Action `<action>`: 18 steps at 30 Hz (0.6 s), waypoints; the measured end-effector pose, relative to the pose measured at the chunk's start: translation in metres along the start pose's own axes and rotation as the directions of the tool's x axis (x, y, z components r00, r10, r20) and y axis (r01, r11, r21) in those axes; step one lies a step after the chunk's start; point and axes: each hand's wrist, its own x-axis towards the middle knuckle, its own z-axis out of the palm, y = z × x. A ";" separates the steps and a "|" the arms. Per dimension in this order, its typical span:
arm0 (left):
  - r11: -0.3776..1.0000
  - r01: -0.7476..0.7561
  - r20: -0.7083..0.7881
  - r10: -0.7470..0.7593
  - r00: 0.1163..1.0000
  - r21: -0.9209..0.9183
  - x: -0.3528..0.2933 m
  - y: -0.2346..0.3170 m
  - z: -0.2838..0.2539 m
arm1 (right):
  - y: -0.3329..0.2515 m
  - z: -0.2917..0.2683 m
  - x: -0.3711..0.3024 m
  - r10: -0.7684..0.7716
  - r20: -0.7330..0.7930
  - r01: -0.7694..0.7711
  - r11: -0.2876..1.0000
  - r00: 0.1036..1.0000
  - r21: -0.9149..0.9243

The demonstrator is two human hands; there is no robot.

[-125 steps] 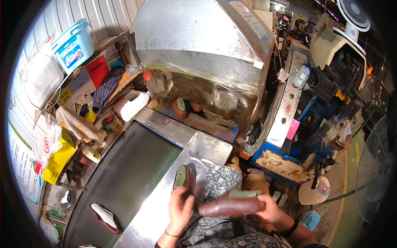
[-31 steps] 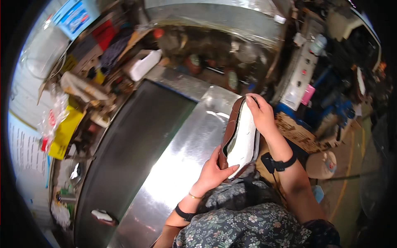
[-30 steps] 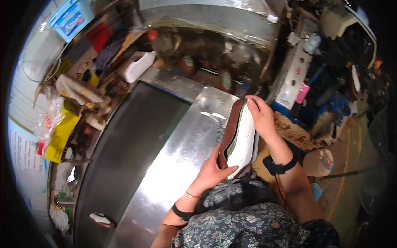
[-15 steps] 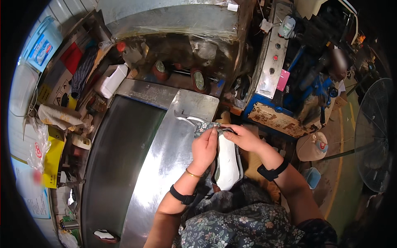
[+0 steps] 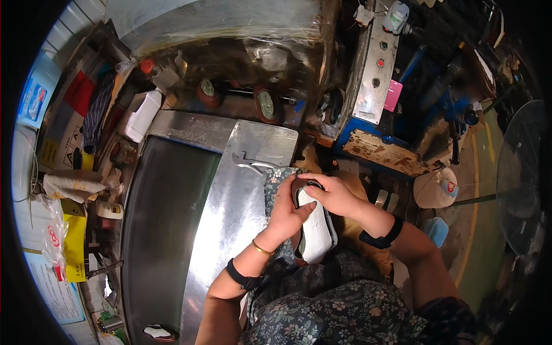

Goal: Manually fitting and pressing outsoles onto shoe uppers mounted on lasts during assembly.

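A shoe (image 5: 318, 229) lies sole up against my lap, with a white bottom and a dark brown upper showing round its rim. Both hands grip its far end. My left hand (image 5: 285, 208) wraps the left side, its thumb pressed on the white bottom. From the right, my right hand (image 5: 334, 195) curls over the far tip, thumb and fingers at the dark edge. Just beyond my left hand, metal pincers (image 5: 251, 163) rest on a steel plate (image 5: 270, 141). A floral cloth (image 5: 272, 187) hangs beside that hand. My fingers partly hide the shoe's tip.
A dark conveyor belt (image 5: 172, 218) runs along my left, carrying another shoe (image 5: 160, 332) near its lower end. Two more shoes, one dark red (image 5: 208, 93) and one brown (image 5: 266, 105), stand under the hood ahead. A blue machine (image 5: 379, 150) is at right, with a fan (image 5: 522, 178) beyond.
My left thumb has moved from the far edge onto the white bottom. The right hand has shifted over the shoe's tip. The whole view has tilted slightly.
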 end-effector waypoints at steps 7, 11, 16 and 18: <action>0.975 -0.067 -0.018 0.073 0.997 0.212 -0.002 0.018 0.001 | 0.009 0.013 -0.011 -0.129 -0.198 0.105 0.986 0.972 -0.128; 0.955 -0.059 0.009 0.059 0.998 0.291 0.005 0.014 -0.019 | 0.033 0.033 -0.048 0.012 -0.166 0.017 0.985 0.986 0.174; 0.905 0.234 0.169 -0.184 0.968 -0.355 0.015 0.024 -0.022 | 0.055 0.034 -0.081 0.115 -0.265 -0.034 0.956 0.957 0.293; 0.832 0.279 0.154 -0.233 0.960 -0.480 -0.002 0.024 -0.018 | 0.042 0.012 -0.082 0.093 -0.112 -0.028 0.878 0.989 0.477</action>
